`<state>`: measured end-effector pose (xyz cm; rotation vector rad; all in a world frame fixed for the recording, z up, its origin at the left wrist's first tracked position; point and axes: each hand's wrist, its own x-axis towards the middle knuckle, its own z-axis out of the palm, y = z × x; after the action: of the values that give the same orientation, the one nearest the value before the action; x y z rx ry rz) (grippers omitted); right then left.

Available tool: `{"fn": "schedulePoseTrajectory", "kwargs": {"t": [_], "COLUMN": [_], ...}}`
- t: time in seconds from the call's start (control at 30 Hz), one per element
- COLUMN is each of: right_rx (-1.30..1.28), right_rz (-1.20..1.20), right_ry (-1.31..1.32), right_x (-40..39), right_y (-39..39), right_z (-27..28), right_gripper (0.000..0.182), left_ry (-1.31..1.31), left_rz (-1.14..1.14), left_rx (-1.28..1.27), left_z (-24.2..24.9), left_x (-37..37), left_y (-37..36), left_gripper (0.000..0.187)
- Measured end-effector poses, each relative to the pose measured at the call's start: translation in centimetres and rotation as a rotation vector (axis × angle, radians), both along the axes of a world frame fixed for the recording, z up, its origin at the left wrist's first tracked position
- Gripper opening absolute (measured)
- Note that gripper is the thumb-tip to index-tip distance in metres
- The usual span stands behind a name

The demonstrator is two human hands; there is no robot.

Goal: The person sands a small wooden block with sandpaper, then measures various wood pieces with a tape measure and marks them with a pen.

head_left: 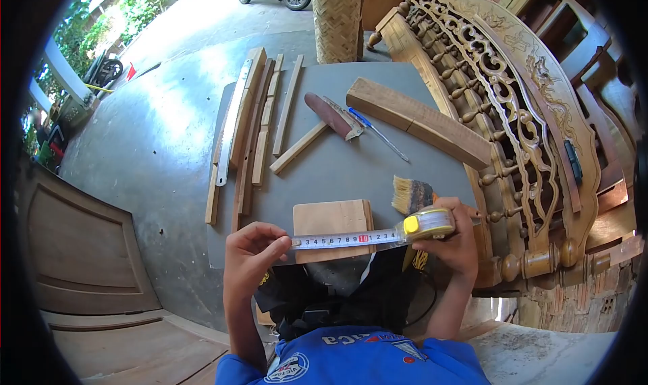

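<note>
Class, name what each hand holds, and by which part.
The left hand pinches the free end of the tape blade; the right hand grips the yellow tape measure case.

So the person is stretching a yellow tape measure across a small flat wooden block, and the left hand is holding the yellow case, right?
Not quite. The head view shows the right hand holding the yellow tape measure case, while the left hand pins the blade's free end at the edge of the small flat wooden block. The tape is indeed stretched across that block.
</note>
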<state>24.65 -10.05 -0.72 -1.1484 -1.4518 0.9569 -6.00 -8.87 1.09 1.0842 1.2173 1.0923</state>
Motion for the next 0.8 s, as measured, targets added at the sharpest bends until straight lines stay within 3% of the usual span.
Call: {"fn": "schedulePoseTrajectory", "kwargs": {"t": [0.13,0.73,0.8], "right_rx": [0.055,-0.112,-0.083], "right_rz": [0.048,0.13,0.176], "right_ry": [-0.091,0.071,0.148], "right_x": [-0.6,-1.9,-1.9], "right_y": [0.4,0.7,0.7], "right_z": [0.3,-0.2,-1.1], "right_gripper": [0.055,0.052,0.052], "left_ry": [0.005,0.062,0.168], "left_rz": [-0.042,-0.02,-0.047], "left_rx": [-0.001,0.154,0.205], "left_z": [-0.3,-0.6,-0.2], "left_x": [1.1,1.7,1.5], "left_y": [0.1,-0.7,-1.1], "left_gripper": [0.011,0.009,0.01]}}
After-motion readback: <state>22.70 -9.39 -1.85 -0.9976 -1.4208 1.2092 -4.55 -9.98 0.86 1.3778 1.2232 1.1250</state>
